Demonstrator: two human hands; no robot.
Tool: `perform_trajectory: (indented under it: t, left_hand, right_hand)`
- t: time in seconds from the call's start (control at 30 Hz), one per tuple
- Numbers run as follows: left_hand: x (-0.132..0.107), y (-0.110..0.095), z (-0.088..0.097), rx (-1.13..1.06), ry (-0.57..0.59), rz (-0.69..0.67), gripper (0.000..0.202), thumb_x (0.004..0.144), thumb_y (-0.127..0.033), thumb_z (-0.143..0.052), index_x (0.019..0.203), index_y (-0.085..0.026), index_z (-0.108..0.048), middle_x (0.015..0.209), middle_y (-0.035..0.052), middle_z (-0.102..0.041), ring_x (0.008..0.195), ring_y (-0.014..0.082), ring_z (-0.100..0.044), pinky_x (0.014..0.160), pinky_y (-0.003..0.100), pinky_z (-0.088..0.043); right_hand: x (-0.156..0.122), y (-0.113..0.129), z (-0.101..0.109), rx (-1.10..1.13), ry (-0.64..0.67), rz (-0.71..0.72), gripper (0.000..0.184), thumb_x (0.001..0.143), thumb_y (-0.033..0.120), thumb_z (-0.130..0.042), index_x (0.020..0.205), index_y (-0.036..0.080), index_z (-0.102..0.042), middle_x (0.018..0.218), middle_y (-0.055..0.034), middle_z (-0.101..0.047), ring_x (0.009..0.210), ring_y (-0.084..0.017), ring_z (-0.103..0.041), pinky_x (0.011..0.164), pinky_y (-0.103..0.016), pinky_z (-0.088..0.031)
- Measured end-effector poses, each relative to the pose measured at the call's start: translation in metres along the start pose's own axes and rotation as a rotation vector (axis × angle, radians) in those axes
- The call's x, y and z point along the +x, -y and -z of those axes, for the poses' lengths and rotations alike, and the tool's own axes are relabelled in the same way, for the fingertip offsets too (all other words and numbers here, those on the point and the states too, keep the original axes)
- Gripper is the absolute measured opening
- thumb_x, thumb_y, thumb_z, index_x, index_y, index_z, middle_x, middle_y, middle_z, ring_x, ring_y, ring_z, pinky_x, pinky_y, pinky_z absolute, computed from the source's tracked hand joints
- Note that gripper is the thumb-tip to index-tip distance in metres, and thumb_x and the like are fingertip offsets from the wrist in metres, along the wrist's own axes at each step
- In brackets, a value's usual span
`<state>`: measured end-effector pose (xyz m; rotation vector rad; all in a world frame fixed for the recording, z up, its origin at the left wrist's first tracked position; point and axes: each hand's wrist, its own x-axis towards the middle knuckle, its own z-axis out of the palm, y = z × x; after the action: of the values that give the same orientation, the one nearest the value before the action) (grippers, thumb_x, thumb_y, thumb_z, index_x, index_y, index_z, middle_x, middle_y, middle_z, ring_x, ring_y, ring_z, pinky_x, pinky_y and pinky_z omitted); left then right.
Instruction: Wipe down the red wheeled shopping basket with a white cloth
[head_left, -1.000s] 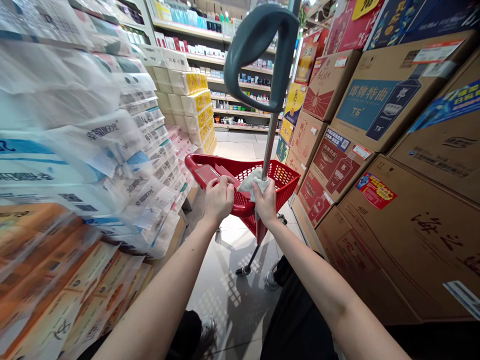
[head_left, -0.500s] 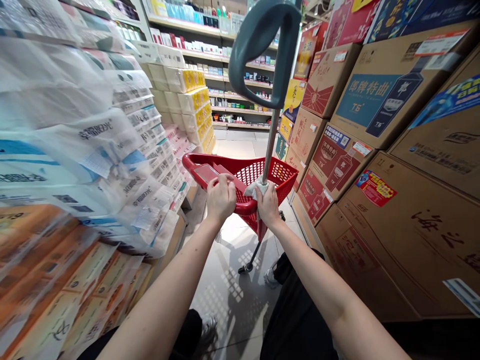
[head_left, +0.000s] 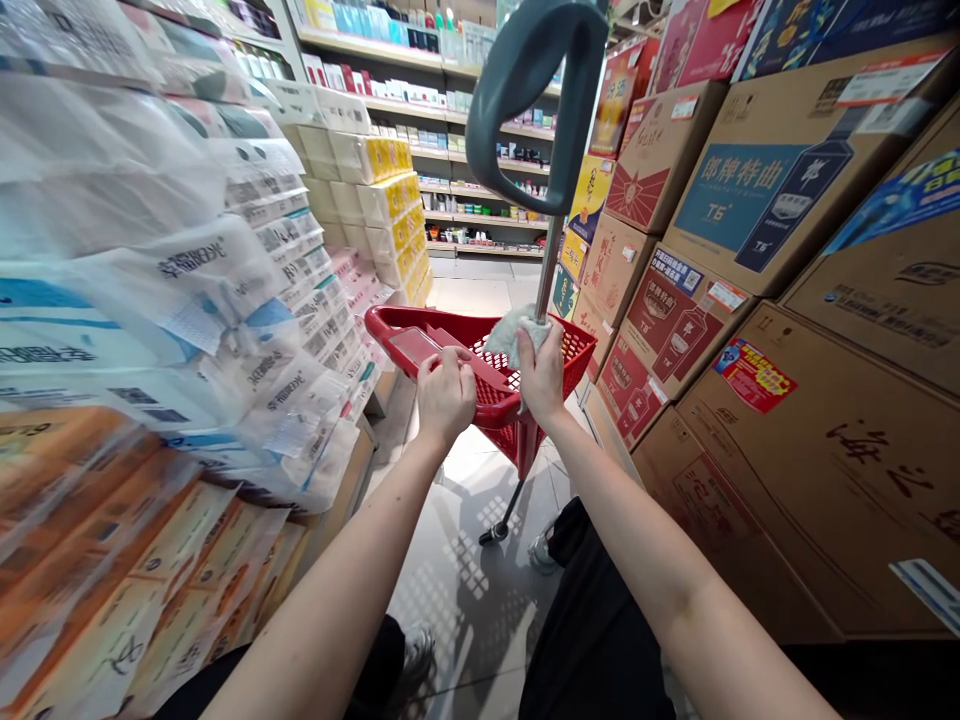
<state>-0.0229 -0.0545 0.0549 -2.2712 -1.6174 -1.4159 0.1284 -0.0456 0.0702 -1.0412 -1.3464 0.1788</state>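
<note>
A red plastic shopping basket (head_left: 420, 318) on wheels stands in front of me, with a metal pole (head_left: 550, 265) rising from it to a grey loop handle (head_left: 491, 120). My left hand (head_left: 445, 395) is closed around the basket's near rim. Higher up, my right hand (head_left: 543, 372) wraps a pale cloth (head_left: 508, 335) around the lower part of the pole. Part of the cloth hangs loose to the left, over the basket's opening. One caster (head_left: 493, 534) shows on the floor below.
Wrapped tissue packs (head_left: 247, 330) are stacked close on the left. Cardboard cartons (head_left: 750, 200) form a wall on the right. Shelves (head_left: 420, 100) of small bottles and boxes stand across the far end. Tiled floor (head_left: 450, 640) runs between the stacks, under my feet.
My right hand and the cloth have slid up the pole, away from the basket rim. More of the cloth shows now. My left hand stays on the rim.
</note>
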Motion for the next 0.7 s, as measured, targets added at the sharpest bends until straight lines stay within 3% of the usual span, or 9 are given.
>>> perform_trajectory:
  t: [0.13,0.23,0.4,0.53,0.7]
  left_hand:
    - [-0.001,-0.001,0.001,0.01,0.004,-0.008,0.02,0.094,-0.023,-0.03,0.103,-0.022,-0.048,0.083,0.0032,-0.066,0.09,0.0229,-0.064,0.105,0.043,-0.036]
    - [-0.002,-0.002,0.003,0.021,0.011,-0.005,0.02,0.094,-0.024,-0.03,0.102,-0.023,-0.048,0.085,0.0034,-0.066,0.09,0.0225,-0.064,0.105,0.042,-0.036]
    - [-0.003,-0.001,0.005,0.033,0.023,-0.008,0.02,0.094,-0.024,-0.029,0.101,-0.022,-0.048,0.085,0.0035,-0.066,0.09,0.0228,-0.063,0.105,0.043,-0.036]
    - [-0.002,0.0,0.003,0.04,0.024,-0.012,0.021,0.095,-0.025,-0.029,0.1,-0.023,-0.049,0.09,0.0046,-0.067,0.089,0.0226,-0.062,0.105,0.043,-0.036]
    - [0.0,0.001,0.002,0.09,0.021,-0.019,0.023,0.094,-0.024,-0.029,0.097,-0.023,-0.051,0.081,0.003,-0.066,0.081,0.0219,-0.062,0.106,0.042,-0.034]
  right_hand:
    - [-0.044,-0.039,-0.001,-0.036,0.08,-0.098,0.039,0.097,0.052,-0.043,0.119,0.02,-0.044,0.114,-0.0138,-0.062,0.104,-0.026,-0.062,0.088,-0.039,-0.048]
    - [-0.058,-0.058,0.0,0.026,0.112,-0.125,0.038,0.096,0.053,-0.046,0.116,0.021,-0.047,0.108,-0.009,-0.065,0.095,-0.022,-0.063,0.083,-0.035,-0.049]
    - [-0.048,-0.065,-0.003,0.162,0.159,-0.167,0.034,0.091,0.055,-0.052,0.101,0.022,-0.053,0.085,-0.0006,-0.065,0.075,-0.018,-0.062,0.07,-0.029,-0.049]
    - [-0.04,-0.064,-0.005,0.274,0.179,-0.191,0.035,0.085,0.053,-0.062,0.098,0.02,-0.056,0.085,-0.0007,-0.065,0.076,-0.016,-0.061,0.071,-0.029,-0.05]
    - [-0.028,-0.063,0.015,0.371,0.429,-0.18,0.039,0.082,0.048,-0.066,0.107,0.021,-0.054,0.094,-0.0015,-0.065,0.084,-0.016,-0.061,0.079,-0.032,-0.053]
